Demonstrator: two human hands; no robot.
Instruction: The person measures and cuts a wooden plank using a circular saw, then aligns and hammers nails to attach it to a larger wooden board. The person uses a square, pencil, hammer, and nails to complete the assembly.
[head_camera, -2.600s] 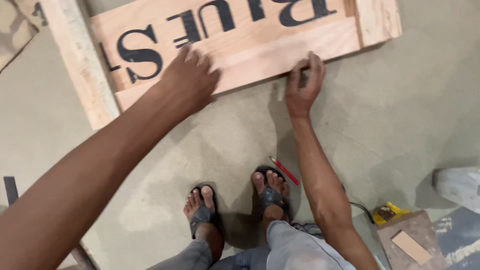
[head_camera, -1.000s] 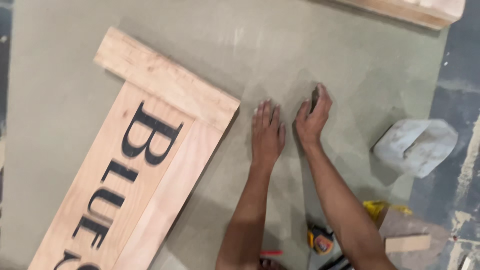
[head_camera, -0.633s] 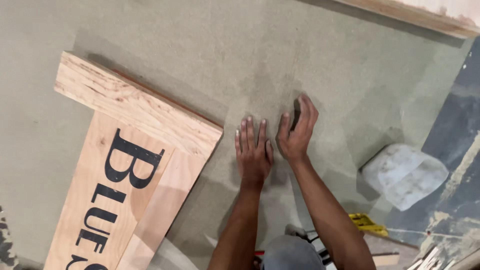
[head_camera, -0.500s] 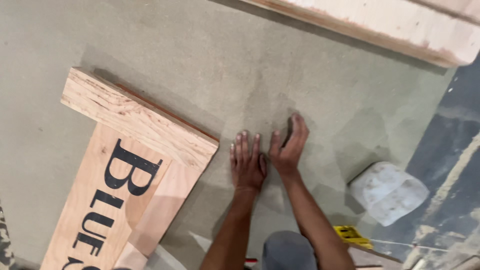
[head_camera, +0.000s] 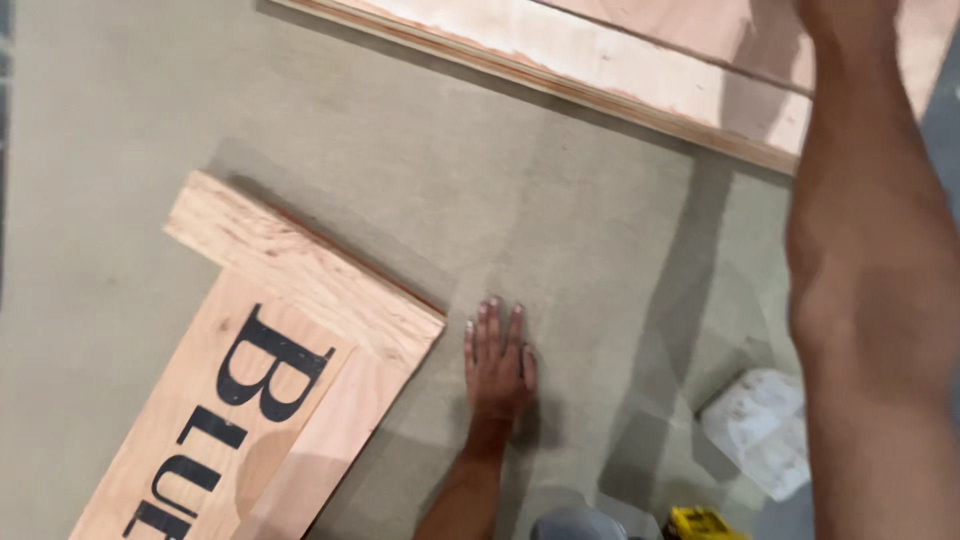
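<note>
My left hand (head_camera: 497, 355) lies flat, palm down, fingers spread, on the grey-green floor covering (head_camera: 560, 210). It rests just right of the corner of a wooden panel with large black painted letters (head_camera: 290, 340). My right arm rises through the right side of the view. Only the wrist and the back of my right hand (head_camera: 845, 12) show at the top edge, over a long pale wooden board (head_camera: 620, 70). The fingers are cut off, so what they hold is hidden.
The lettered panel has a thick batten (head_camera: 300, 265) across its end. A crumpled white bag (head_camera: 760, 430) lies at the lower right, with a yellow tool (head_camera: 700, 522) at the bottom edge. Grey clothing (head_camera: 575, 522) shows below my left forearm.
My right hand has lifted off the floor beside the left one and gone up toward the far board. The left hand stays flat on the floor.
</note>
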